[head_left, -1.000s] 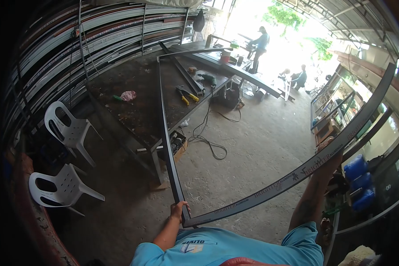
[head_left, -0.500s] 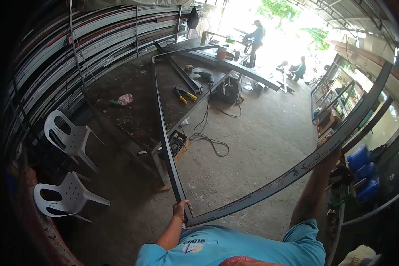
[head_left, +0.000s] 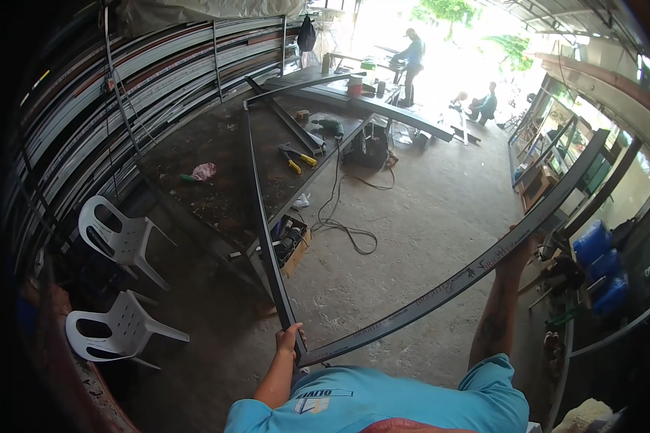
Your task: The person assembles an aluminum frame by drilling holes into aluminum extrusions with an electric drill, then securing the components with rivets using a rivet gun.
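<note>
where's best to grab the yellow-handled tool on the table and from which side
Probably by its two yellow handles, coming from the open floor side: the handles splay apart and point toward that long edge of the table, while the dark head points inward over the tabletop.

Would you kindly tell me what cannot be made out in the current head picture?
- Right hand, head view: mostly hidden behind the frame, so its grip is unclear.
- Standing worker, head view: too small and washed out by glare to show what the hands do.
- Pale fluffy thing, head view: cut off by the bottom edge, so unidentifiable.
</note>
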Demonstrator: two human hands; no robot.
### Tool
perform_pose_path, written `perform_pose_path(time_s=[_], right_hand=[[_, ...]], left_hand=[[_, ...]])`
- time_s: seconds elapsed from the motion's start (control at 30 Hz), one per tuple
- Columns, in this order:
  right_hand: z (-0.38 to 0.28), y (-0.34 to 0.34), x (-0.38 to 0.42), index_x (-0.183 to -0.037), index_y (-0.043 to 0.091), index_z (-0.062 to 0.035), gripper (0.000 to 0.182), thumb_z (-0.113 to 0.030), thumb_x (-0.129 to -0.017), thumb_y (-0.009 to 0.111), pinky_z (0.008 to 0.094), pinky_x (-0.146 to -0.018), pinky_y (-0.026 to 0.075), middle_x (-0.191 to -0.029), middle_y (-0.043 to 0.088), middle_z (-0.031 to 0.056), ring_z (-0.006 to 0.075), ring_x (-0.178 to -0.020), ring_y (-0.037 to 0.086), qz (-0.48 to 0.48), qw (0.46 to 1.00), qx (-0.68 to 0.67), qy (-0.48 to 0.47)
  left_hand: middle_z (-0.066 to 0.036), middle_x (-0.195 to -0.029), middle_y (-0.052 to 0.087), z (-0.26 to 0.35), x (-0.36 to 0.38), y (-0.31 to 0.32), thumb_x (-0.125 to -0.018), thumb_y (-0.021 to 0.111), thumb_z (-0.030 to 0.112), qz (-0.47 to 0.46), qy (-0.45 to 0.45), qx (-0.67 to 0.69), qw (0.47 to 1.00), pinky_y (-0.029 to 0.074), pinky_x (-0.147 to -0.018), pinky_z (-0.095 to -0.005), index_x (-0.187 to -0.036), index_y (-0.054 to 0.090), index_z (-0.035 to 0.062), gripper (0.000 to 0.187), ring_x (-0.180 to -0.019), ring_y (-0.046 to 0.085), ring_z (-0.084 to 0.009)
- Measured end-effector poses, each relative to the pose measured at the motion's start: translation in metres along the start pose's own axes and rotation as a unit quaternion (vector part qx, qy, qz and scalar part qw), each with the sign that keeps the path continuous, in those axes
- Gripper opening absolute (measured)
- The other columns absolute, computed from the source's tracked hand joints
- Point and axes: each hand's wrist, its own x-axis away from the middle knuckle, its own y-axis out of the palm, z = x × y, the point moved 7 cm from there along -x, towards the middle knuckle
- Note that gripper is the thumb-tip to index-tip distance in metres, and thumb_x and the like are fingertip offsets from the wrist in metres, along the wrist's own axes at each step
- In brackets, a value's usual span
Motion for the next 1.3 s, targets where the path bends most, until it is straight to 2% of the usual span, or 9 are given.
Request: perform_pose_path(time_s=[0.2, 0.33, 0.43, 0.57, 0.63, 1.07, 1.13, 1.27, 1.3], right_hand=[[0.064, -0.071, 0.019, -0.094, 0.056, -0.0094, 0.033, -0.037, -0.1, 0.038, 0.0258, -0.047, 0.046, -0.079, 0.059, 0.005, 0.0116, -0.058, 0.053, 0.103, 0.993, 0.01, 0.05], [0.105, -0.096, 0.052, -0.091, 0.055, -0.0111, 0.031, -0.037, -0.099, 0.04, 0.0274, -0.05, 0.046, -0.074, 0.059, 0.0057, 0.015, -0.06, 0.055, 0.177, 0.973, -0.069, 0.134], [0.135, -0.122, 0.067, -0.092, 0.054, -0.0116, 0.028, -0.034, -0.098, 0.039, 0.032, -0.055, 0.049, -0.073, 0.055, 0.0049, 0.0174, -0.065, 0.056, 0.138, 0.973, -0.1, 0.154], [0.138, -0.124, 0.093, -0.098, 0.052, -0.0108, 0.029, -0.033, -0.1, 0.034, 0.0326, -0.062, 0.05, -0.081, 0.055, 0.0048, 0.0178, -0.071, 0.056, 0.189, 0.96, -0.122, 0.165], [0.151, -0.132, 0.105, -0.108, 0.053, -0.0075, 0.034, -0.035, -0.101, 0.034, 0.0343, -0.074, 0.051, -0.09, 0.057, 0.0057, 0.0195, -0.082, 0.057, 0.192, 0.953, -0.118, 0.203], [0.176, -0.151, 0.112, -0.107, 0.051, -0.009, 0.034, -0.037, -0.101, 0.033, 0.0333, -0.072, 0.05, -0.087, 0.055, 0.0047, 0.0176, -0.078, 0.056, 0.209, 0.948, -0.129, 0.204], [0.181, -0.16, 0.116, -0.117, 0.05, -0.0085, 0.045, -0.047, -0.099, 0.036, 0.0335, -0.079, 0.048, -0.098, 0.054, 0.0054, 0.0177, -0.09, 0.054, 0.255, 0.938, -0.121, 0.203], [0.187, -0.166, 0.123, -0.124, 0.044, -0.0065, 0.052, -0.05, -0.095, 0.047, 0.0355, -0.087, 0.046, -0.109, 0.053, 0.0085, 0.02, -0.1, 0.052, 0.276, 0.939, -0.088, 0.185], [0.189, -0.168, 0.127, -0.129, 0.04, -0.0045, 0.056, -0.046, -0.093, 0.053, 0.0376, -0.094, 0.042, -0.118, 0.05, 0.0108, 0.0232, -0.11, 0.048, 0.278, 0.939, -0.029, 0.201]], left_hand=[[-0.007, -0.068, 0.059, 0.01, -0.012, -0.03, -0.071, 0.073, 0.023, 0.033, 0.043, -0.045, 0.998, 0.047, -0.048, -0.0331, -0.085, 0.062, 0.0006, 0.029, -0.053, 0.058, -0.0187], [-0.007, -0.067, 0.058, 0.026, -0.012, -0.051, -0.071, 0.075, 0.021, 0.071, 0.074, -0.088, 0.991, 0.046, -0.048, -0.0305, -0.084, 0.062, -0.0002, 0.028, -0.052, 0.057, -0.0171], [-0.007, -0.066, 0.057, 0.024, -0.022, -0.06, -0.071, 0.075, 0.02, 0.06, 0.082, -0.096, 0.99, 0.045, -0.047, -0.0297, -0.084, 0.06, 0.0, 0.029, -0.051, 0.055, -0.0164], [-0.005, -0.066, 0.055, 0.027, -0.028, -0.074, -0.072, 0.076, 0.02, 0.088, 0.099, -0.111, 0.985, 0.044, -0.047, -0.0295, -0.086, 0.057, 0.0009, 0.03, -0.05, 0.053, -0.0157], [-0.005, -0.066, 0.054, 0.027, -0.028, -0.082, -0.072, 0.077, 0.02, 0.103, 0.094, -0.129, 0.982, 0.044, -0.047, -0.0294, -0.086, 0.057, 0.0011, 0.031, -0.05, 0.053, -0.0155], [-0.005, -0.066, 0.056, 0.026, -0.028, -0.087, -0.073, 0.077, 0.02, 0.109, 0.076, -0.145, 0.98, 0.044, -0.048, -0.0288, -0.081, 0.059, 0.0022, 0.027, -0.052, 0.054, -0.0154], [-0.005, -0.066, 0.056, 0.026, -0.028, -0.087, -0.073, 0.077, 0.02, 0.106, 0.074, -0.14, 0.982, 0.044, -0.048, -0.0287, -0.081, 0.059, 0.0022, 0.027, -0.052, 0.054, -0.0153], [-0.005, -0.065, 0.056, 0.026, -0.027, -0.084, -0.074, 0.078, 0.026, 0.089, 0.068, -0.156, 0.981, 0.045, -0.047, -0.0292, -0.078, 0.057, 0.0041, 0.031, -0.051, 0.054, -0.0149], [-0.005, -0.065, 0.056, 0.027, -0.024, -0.081, -0.074, 0.079, 0.029, 0.08, 0.054, -0.16, 0.982, 0.045, -0.046, -0.0297, -0.077, 0.056, 0.0049, 0.033, -0.051, 0.054, -0.0147]])
